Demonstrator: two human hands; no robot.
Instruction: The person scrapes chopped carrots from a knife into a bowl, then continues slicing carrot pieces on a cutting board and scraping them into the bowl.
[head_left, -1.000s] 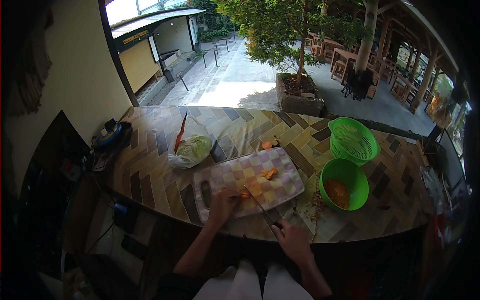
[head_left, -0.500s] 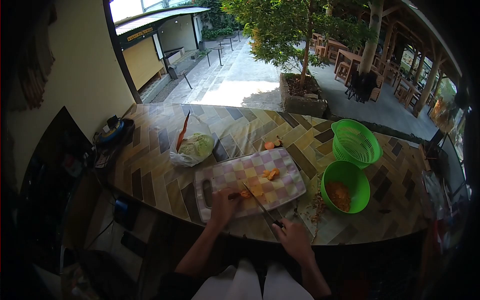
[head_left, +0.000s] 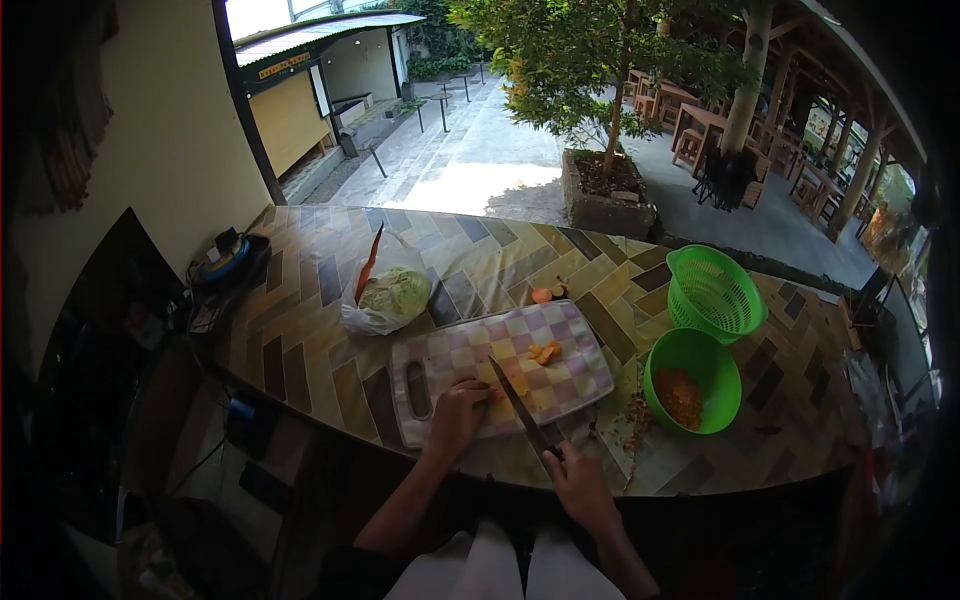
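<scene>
My right hand [head_left: 582, 487] grips the handle of a kitchen knife [head_left: 518, 398], its blade slanting up and left over the checkered cutting board [head_left: 590, 385]. Left of the blade, my left hand [head_left: 458, 414] rests on the board with fingers closed over a carrot piece [head_left: 495, 394], which the fingers mostly cover. Several orange carrot chunks [head_left: 543, 352] lie toward the right of the board. Just beyond its far edge are carrot ends [head_left: 541, 295].
A cabbage [head_left: 398, 298] sits in a plastic bag, with a long thin carrot [head_left: 369, 265] beside it. On the right stand a green colander [head_left: 712, 290] and a green bowl [head_left: 728, 385] holding shredded orange food [head_left: 679, 398]. Peelings [head_left: 636, 420] litter the tabletop [head_left: 310, 330].
My left fingers have flattened and shifted slightly right, covering more of the carrot. The knife blade has moved a little right, away from the fingers.
</scene>
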